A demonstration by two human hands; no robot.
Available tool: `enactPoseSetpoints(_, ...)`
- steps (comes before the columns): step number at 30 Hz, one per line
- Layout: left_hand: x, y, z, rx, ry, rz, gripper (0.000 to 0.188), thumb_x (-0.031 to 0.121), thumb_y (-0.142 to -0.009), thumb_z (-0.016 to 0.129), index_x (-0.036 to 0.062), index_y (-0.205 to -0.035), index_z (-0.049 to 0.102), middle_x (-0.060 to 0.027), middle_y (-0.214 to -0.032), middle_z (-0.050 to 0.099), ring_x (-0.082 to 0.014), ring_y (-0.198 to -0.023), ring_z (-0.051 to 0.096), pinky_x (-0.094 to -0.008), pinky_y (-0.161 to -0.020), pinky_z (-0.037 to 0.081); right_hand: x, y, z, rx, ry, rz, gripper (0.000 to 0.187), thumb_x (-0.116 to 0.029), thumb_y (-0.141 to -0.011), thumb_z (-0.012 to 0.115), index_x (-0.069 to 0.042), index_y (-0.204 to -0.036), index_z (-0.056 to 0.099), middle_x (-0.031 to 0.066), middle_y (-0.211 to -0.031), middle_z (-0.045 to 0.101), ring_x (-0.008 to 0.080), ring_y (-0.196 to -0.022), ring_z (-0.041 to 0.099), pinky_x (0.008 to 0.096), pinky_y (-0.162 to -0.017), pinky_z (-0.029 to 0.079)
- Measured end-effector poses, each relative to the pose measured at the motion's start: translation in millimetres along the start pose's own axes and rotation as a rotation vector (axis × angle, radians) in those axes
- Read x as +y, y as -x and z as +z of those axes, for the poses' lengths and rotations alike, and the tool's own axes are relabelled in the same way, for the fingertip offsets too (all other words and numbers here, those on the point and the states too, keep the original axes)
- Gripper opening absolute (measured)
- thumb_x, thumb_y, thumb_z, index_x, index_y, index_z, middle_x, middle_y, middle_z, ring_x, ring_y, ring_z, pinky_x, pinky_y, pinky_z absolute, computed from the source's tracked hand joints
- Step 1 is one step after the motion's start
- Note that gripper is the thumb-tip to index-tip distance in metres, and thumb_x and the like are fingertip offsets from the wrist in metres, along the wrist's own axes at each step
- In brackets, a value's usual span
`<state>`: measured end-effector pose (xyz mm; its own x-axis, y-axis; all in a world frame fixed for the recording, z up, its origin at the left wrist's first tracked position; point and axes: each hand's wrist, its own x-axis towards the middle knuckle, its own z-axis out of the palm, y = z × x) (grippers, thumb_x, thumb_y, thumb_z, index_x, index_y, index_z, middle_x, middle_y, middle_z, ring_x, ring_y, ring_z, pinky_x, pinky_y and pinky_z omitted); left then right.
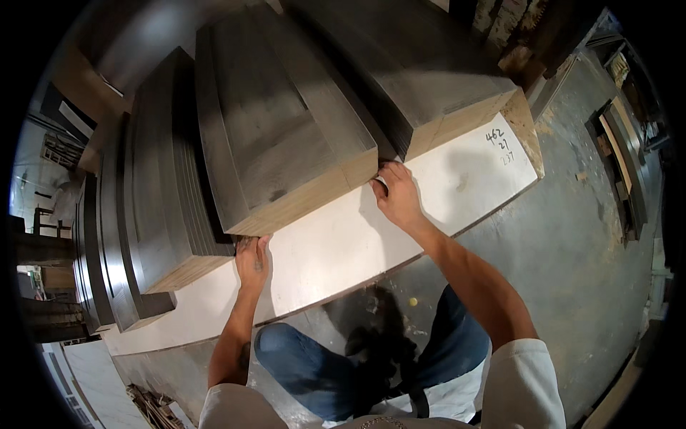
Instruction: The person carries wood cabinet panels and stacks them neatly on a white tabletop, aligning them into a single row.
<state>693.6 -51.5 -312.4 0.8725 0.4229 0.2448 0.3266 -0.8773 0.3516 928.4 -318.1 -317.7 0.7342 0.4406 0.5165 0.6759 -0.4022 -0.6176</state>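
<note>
Middle grey stack [286, 136], upper centre of the frame, sits on white board [325, 247]: left hand [251, 264] at its lower-left corner, right hand [397, 194] at its lower-right; whether they're gripping, I can't tell.

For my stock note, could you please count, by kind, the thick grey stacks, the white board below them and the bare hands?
Thick grey stacks: left stack, middle stack, right stack: 3
White board: 1
Bare hands: left hand, right hand: 2
Total: 6
</note>
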Motion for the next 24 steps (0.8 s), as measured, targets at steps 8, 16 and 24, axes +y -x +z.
enactPoseSetpoints(8,-9.7,-2.2,-2.9,0.053,-0.005,0.078,0.032,0.022,-0.098,0.052,-0.0038,-0.081,0.061,-0.027,-0.078,0.057,-0.0432,-0.072,0.057,-0.0421,-0.063,0.044,3.9,3.3,8.3,0.07,-0.02,0.055,0.011,-0.005,-0.077,0.068,0.001,-0.085,0.064,0.0154,-0.095,0.063,0.0346,-0.099,0.056,0.0426,-0.089,0.044)
enactPoseSetpoints(16,4.8,-3.8,1.3,0.022,-0.039,-0.001,0.037,0.028,-0.096,0.054,-0.0029,-0.077,0.06,-0.0244,-0.074,0.058,-0.0431,-0.071,0.056,-0.0458,-0.065,0.044,13.4,2.0,-1.9,0.076,-0.088,0.055,0.01,-0.006,-0.079,0.065,0.001,-0.085,0.065,0.0165,-0.095,0.064,0.0354,-0.098,0.056,0.0426,-0.093,0.043)
enactPoseSetpoints(24,-22.7,9.5,-5.5,0.028,0.04,-0.012,0.025,0.023,-0.095,0.054,0.0056,-0.084,0.069,-0.0171,-0.078,0.064,-0.0361,-0.074,0.06,-0.0426,-0.07,0.048,2.1,5.3,16.4,0.053,-0.063,0.052,0.01,-0.004,-0.078,0.067,0.001,-0.086,0.066,0.0179,-0.093,0.063,0.0385,-0.095,0.058,0.0448,-0.083,0.047)
